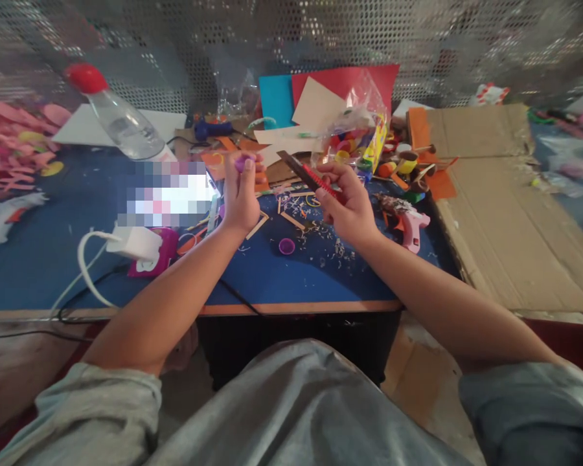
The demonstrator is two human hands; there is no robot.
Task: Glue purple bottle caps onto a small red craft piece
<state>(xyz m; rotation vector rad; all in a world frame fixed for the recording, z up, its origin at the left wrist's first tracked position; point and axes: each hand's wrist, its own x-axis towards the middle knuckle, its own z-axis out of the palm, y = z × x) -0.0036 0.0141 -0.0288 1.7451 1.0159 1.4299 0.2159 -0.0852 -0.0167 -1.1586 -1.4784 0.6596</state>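
My left hand (pixel 240 194) is raised over the blue table (pixel 53 259), fingers pinched on a small purple cap (pixel 243 162). My right hand (pixel 347 204) grips a red utility knife (pixel 307 175), its blade end pointing up and left toward the left hand. The knife tip and the purple cap are a short gap apart. Another purple cap (pixel 286 246) lies on the table below the hands among wood shavings and thin wooden sticks (pixel 291 220).
A pink glue gun (pixel 411 223) lies right of my right hand. A plastic bottle with red cap (pixel 119 120) leans at the back left. A bag of coloured caps (pixel 357 139), coloured paper sheets (pixel 320 90), cardboard (pixel 505 200), a white charger (pixel 133 243) and cable surround the work area.
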